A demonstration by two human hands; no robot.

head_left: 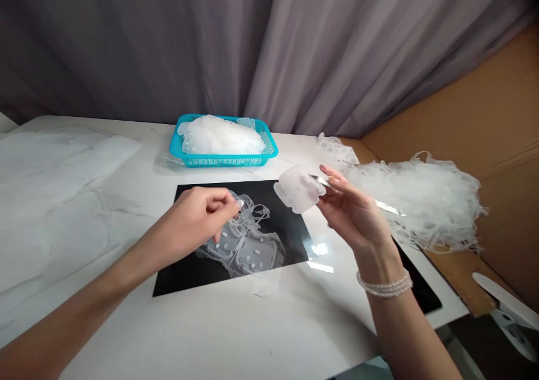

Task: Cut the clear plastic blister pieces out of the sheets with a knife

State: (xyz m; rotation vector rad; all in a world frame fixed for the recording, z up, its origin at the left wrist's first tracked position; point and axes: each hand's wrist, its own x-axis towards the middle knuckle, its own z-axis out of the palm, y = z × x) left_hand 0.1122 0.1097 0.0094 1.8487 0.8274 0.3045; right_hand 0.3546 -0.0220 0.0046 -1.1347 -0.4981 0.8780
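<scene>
In my right hand [353, 211] a slim metal tool that looks like tweezers [389, 207] is gripped, its rear end sticking out past the wrist side. At its tip hangs a translucent white cut-out piece [297, 190], held above the table. My left hand [206, 217] is closed, thumb and forefinger pinched together; whatever lies between them is too small to make out. Just below and beside it, a clear die-cut sheet [256, 253] with loose, curled strands [252, 214] lies on a black mat [290, 251].
A blue plastic basket [227, 160] heaped with white pieces [223, 136] stands at the back. Translucent sheets [54, 200] cover the table's left side. A tangled pile of clear scrap [438, 200] lies at right, by a cardboard panel [497, 122]. A grey curtain [168, 43] hangs behind.
</scene>
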